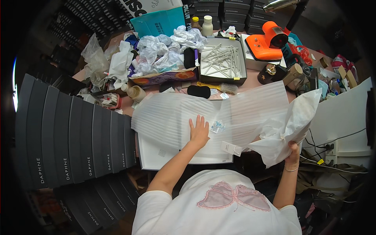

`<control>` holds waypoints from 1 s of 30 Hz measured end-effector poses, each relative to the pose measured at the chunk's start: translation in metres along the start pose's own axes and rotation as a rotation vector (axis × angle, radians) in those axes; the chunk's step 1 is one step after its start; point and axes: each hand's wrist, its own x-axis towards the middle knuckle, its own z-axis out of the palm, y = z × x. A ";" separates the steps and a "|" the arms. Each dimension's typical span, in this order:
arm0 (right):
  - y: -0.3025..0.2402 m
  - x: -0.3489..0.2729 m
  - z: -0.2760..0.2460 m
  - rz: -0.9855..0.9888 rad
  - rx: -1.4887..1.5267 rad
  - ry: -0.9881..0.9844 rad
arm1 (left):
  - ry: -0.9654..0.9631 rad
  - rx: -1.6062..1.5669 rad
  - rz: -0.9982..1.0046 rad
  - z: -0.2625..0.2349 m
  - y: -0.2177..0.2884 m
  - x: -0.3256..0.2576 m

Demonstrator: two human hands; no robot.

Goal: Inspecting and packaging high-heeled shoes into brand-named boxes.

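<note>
My left hand (200, 131) lies with its fingers spread on a translucent ribbed foam sheet (160, 113). The sheet covers much of a shallow white box (156, 158) in front of me. Just right of those fingers is a small packet (217, 126) with blue print. At the right, my right hand (292, 155) grips the lower edge of crumpled white tissue paper (290, 127); whether something is wrapped inside is hidden. A white card tag (231, 148) lies by the paper's left end. Another ribbed foam sheet (258, 103) spreads behind the paper.
Dark grey boxes (74, 137) stand in a row at the left. Along the back are a carton of crumpled plastic (164, 76), a box of white sticks (222, 60), a yellow-handled brush (217, 87), a black sponge-like pad (199, 91) and an orange device (266, 43). Cables (325, 147) hang at the right.
</note>
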 end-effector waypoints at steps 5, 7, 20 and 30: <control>-0.002 0.003 -0.006 -0.051 0.053 0.056 | -0.153 -0.146 -0.234 0.052 0.011 0.001; -0.001 0.000 0.001 -0.078 0.030 0.081 | -0.116 -0.185 -0.258 0.054 0.029 0.000; -0.024 -0.045 0.031 -0.094 -0.003 -0.098 | -0.050 0.076 -0.145 0.024 -0.041 0.055; 0.122 0.010 0.146 0.458 0.002 -0.404 | 0.261 -0.990 -0.441 0.031 -0.077 0.067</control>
